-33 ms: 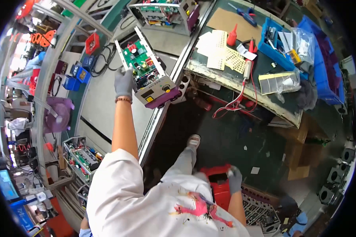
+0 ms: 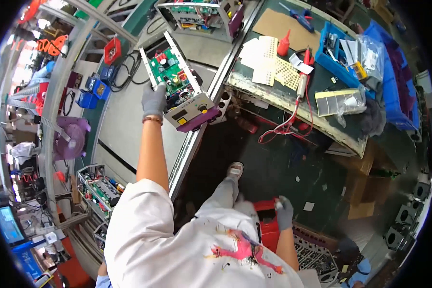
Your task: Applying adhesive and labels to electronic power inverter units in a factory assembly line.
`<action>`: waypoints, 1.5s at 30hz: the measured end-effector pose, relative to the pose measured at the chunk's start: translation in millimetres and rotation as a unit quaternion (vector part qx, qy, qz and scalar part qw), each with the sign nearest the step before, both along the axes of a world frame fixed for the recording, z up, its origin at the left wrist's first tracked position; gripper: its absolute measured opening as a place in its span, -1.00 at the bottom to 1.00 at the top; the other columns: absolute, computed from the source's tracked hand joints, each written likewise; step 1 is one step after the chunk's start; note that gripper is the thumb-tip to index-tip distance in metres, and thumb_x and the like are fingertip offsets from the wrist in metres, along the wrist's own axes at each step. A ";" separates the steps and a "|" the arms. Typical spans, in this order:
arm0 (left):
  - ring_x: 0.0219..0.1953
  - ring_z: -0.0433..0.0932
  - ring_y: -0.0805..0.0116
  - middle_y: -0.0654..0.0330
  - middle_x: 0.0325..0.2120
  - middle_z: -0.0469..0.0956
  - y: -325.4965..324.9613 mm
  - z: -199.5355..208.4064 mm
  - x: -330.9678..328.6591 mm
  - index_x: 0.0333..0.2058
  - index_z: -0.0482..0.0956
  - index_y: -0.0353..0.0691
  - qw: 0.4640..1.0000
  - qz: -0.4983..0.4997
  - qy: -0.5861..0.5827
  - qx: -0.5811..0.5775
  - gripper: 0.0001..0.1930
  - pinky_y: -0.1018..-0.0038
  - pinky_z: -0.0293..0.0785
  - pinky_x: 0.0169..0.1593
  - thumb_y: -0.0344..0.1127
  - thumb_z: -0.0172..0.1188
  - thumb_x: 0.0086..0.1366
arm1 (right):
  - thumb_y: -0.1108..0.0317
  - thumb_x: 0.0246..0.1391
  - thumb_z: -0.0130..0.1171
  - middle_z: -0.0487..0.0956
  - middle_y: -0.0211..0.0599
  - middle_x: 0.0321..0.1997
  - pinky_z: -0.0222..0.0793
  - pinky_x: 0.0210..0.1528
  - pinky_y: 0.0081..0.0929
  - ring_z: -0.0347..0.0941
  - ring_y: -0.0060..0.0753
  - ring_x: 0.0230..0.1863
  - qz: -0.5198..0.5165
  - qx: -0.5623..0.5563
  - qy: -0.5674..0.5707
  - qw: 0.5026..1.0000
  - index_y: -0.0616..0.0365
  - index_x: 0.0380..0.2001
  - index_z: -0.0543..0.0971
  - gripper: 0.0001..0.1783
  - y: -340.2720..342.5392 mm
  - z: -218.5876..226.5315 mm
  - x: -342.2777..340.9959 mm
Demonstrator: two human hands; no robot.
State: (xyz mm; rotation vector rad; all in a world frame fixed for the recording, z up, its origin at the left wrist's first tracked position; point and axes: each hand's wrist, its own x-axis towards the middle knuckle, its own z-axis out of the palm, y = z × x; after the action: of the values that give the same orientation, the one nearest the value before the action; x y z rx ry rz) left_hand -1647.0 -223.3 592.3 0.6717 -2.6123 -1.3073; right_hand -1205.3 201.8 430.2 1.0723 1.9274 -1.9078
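Observation:
My left hand [image 2: 153,100], in a grey glove, reaches out at arm's length and grips the left edge of an open metal chassis [image 2: 197,108]. The chassis holds a green circuit board [image 2: 170,72] and has a purple-trimmed front panel; it lies on the grey conveyor [image 2: 125,120]. My right hand [image 2: 284,213], also gloved, hangs low beside my leg, next to a red stool [image 2: 269,230]. Its fingers look curled, and I cannot tell whether it holds anything.
A second open chassis [image 2: 197,14] sits further up the conveyor. The workbench [image 2: 321,125] at the right carries perforated sheets, red bottles [image 2: 284,44], blue bins [image 2: 341,62] and red wires. A purple fan [image 2: 72,139] and another circuit unit [image 2: 98,187] stand at the left.

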 end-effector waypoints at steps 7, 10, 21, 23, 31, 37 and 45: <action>-0.07 0.57 0.08 -0.07 -0.16 0.59 2.3 -6.3 5.2 0.01 0.48 -0.30 0.994 0.104 -0.005 -0.017 -0.51 0.30 0.42 0.01 -0.11 0.17 0.18 | 0.44 0.11 0.07 0.59 -0.23 -0.12 0.38 0.02 -0.49 0.49 -0.45 -0.07 0.267 0.081 0.173 0.945 0.29 0.00 0.47 -0.63 -16.4 64.3 -212.3; -0.13 0.59 0.08 -0.07 -0.20 0.60 4.3 -11.3 -0.1 -0.01 0.51 -0.31 0.996 0.081 -0.037 -0.008 -0.48 0.30 0.44 -0.03 -0.04 0.17 0.17 | 0.41 0.09 0.08 0.58 -0.21 -0.08 0.35 0.07 -0.48 0.49 -0.41 -0.02 0.336 -0.011 0.177 0.925 0.28 -0.03 0.50 -0.64 -42.6 91.7 -320.9; -0.34 0.59 0.18 -0.04 -0.41 0.60 -21.6 -37.3 -17.8 -0.21 0.54 -0.41 0.980 0.117 -0.072 0.143 -0.41 0.32 0.48 -0.22 0.07 0.38 0.03 | 0.13 0.08 0.14 0.59 -0.04 -0.22 0.39 -0.10 -0.35 0.50 -0.25 -0.18 0.436 0.165 0.220 0.857 0.37 -0.09 0.48 -0.50 -262.3 145.1 -576.3; -0.31 0.54 0.24 0.01 -0.34 0.56 -5.6 -40.5 -13.3 -0.28 0.60 -0.35 0.965 0.117 -0.035 0.233 -0.53 0.38 0.45 -0.20 0.01 0.35 0.08 | 0.21 0.08 0.12 0.59 -0.18 -0.29 0.39 -0.16 -0.44 0.47 -0.43 -0.26 0.380 0.009 0.176 0.908 0.36 -0.16 0.53 -0.60 -272.5 171.1 -563.6; -0.45 0.44 0.50 0.19 -0.50 0.55 -65.1 58.8 -11.5 -0.22 0.53 -0.35 0.941 0.116 -0.181 0.261 -0.63 0.50 0.38 -0.34 -0.15 0.32 0.16 | 0.29 0.12 0.09 0.58 -0.27 -0.26 0.38 -0.15 -0.45 0.44 -0.49 -0.25 0.334 -0.074 0.079 0.936 0.35 -0.15 0.53 -0.66 -317.7 205.8 -531.0; -0.55 0.32 0.65 0.40 -0.58 0.43 -181.1 53.2 -43.8 -0.30 0.51 -0.24 0.968 -0.066 -0.131 0.201 -0.83 0.66 0.19 -0.46 -0.31 0.20 0.16 | 0.30 0.08 0.08 0.28 0.18 0.13 0.13 0.24 -0.16 0.23 0.16 0.17 0.360 -0.087 0.157 0.915 0.25 -0.14 0.50 -0.69 -379.3 195.7 -512.5; -0.33 0.46 0.46 0.24 -0.35 0.52 -222.9 24.3 -73.9 -0.14 0.46 -0.32 0.974 -0.162 -0.156 -0.022 -0.70 0.51 0.37 -0.23 -0.33 0.21 0.18 | 0.23 -0.07 0.23 0.48 0.06 -0.03 0.34 0.09 -0.23 0.42 0.10 0.00 0.394 -0.188 0.226 0.871 0.24 -0.05 0.47 -0.50 -368.2 116.4 -498.4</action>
State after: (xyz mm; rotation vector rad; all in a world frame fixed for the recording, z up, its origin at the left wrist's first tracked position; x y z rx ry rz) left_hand -1720.9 -446.3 616.6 0.4934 -3.1040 -1.3090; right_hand -1703.7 -166.4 546.6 -0.2936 1.6658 -1.9564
